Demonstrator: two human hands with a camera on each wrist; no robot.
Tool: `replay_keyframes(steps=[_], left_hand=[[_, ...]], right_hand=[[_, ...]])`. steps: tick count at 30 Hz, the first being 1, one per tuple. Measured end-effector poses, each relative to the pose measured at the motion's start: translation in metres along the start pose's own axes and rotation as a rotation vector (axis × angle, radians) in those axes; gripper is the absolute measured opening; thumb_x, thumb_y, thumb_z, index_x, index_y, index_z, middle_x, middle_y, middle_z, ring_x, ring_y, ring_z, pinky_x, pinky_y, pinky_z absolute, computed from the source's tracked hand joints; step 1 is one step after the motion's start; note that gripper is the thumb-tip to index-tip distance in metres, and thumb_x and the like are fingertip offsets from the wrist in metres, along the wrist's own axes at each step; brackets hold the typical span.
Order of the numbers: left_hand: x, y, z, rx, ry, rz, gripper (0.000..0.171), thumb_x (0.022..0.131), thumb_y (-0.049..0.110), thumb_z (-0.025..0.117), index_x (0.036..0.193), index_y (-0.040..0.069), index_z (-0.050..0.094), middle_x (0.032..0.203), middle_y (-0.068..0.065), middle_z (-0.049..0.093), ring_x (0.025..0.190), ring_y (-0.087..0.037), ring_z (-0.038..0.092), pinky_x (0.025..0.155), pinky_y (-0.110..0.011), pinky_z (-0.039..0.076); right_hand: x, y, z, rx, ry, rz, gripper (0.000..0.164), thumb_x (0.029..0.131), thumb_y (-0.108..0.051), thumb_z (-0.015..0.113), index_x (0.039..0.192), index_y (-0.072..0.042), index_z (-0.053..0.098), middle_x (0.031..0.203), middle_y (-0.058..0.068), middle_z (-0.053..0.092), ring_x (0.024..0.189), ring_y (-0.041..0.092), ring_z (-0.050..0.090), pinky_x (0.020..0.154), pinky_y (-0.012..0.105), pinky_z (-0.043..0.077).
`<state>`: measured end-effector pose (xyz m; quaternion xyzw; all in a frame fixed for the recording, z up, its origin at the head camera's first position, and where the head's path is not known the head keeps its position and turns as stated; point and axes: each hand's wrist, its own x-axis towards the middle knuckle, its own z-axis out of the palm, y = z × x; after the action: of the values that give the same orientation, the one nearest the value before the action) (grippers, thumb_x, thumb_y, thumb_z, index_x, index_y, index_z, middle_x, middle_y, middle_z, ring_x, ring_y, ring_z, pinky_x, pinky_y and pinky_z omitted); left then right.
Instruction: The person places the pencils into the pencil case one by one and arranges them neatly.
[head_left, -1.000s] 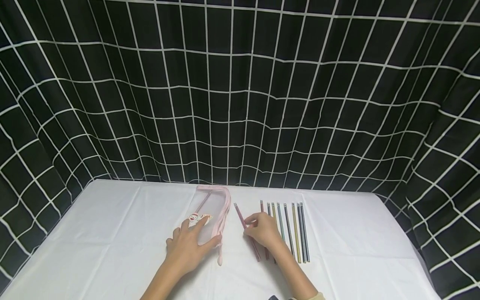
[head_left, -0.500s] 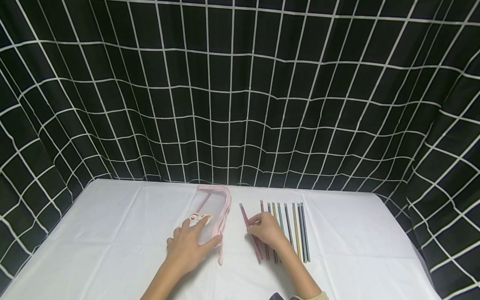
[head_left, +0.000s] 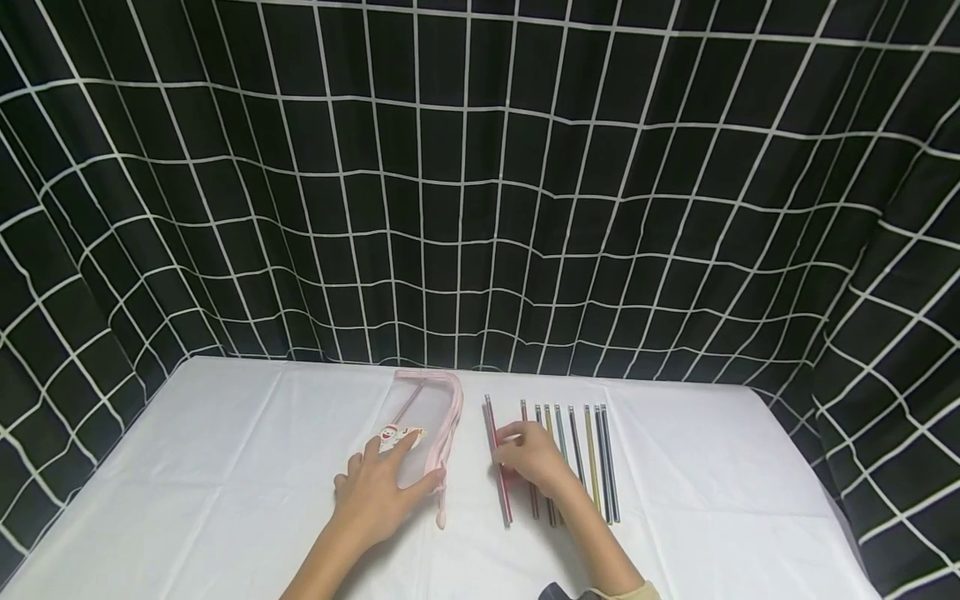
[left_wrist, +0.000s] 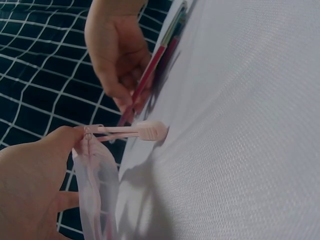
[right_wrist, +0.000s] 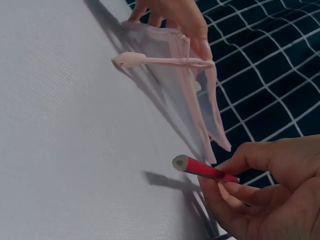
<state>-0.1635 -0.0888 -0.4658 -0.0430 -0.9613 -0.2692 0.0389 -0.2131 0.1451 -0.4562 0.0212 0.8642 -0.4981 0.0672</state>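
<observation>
The right hand (head_left: pixel 534 458) pinches a red pencil (right_wrist: pixel 200 168) near its middle, between thumb and fingertips. The pencil has a slim, straight barrel with a darker stripe along one face. Its near end is cut flat, unsharpened, and shows a ring of pale wood round a grey core; its far end finishes in a small pale tip. It is raised above the white cloth-covered worktop (head_left: pixel 712 475), its shadow falling apart from that near end, and lies between the pouch (head_left: pixel 426 417) and a row of pencils (head_left: pixel 576 442).

The left hand (head_left: pixel 378 497) spreads its relaxed fingers over the pouch, with the thumb against the near end of the zip. The pouch is pale, see-through mesh edged in pink, its two zip edges parted in the right wrist view. A pink puller (right_wrist: pixel 131 59) with a rounded end hangs from the zip, and a small printed sticker (head_left: pixel 388 433) with a red-and-white figure sits beside the fingertips. A thin pink line shows through the mesh; whether it is a seam or a pencil I cannot tell.

The pencils in the row lie roughly side by side: red, gold, teal and several dark ones, with pale far tips.
</observation>
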Motion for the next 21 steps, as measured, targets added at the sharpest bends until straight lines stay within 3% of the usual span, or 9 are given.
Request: replay_keyframes(steps=[12, 21], left_hand=[[0.0, 0.001, -0.001, -0.004, -0.005, -0.01, 0.072, 0.093, 0.071, 0.061, 0.15, 0.027, 0.06, 0.146, -0.027, 0.054, 0.117, -0.046, 0.058, 0.084, -0.065, 0.046], [0.001, -0.002, 0.0, -0.013, -0.008, -0.021, 0.073, 0.093, 0.071, 0.061, 0.151, 0.027, 0.059, 0.148, -0.029, 0.052, 0.121, -0.049, 0.057, 0.087, -0.067, 0.046]], right_hand=[[0.003, -0.001, -0.003, 0.119, 0.011, -0.025, 0.05, 0.088, 0.007, 0.073, 0.136, 0.011, 0.061, 0.089, 0.018, 0.074, 0.065, 0.016, 0.069, 0.064, 0.037, 0.063], [0.005, -0.009, -0.001, 0.182, 0.043, -0.039, 0.049, 0.09, 0.008, 0.069, 0.138, 0.013, 0.059, 0.095, 0.022, 0.075, 0.065, 0.018, 0.072, 0.062, 0.04, 0.063]])
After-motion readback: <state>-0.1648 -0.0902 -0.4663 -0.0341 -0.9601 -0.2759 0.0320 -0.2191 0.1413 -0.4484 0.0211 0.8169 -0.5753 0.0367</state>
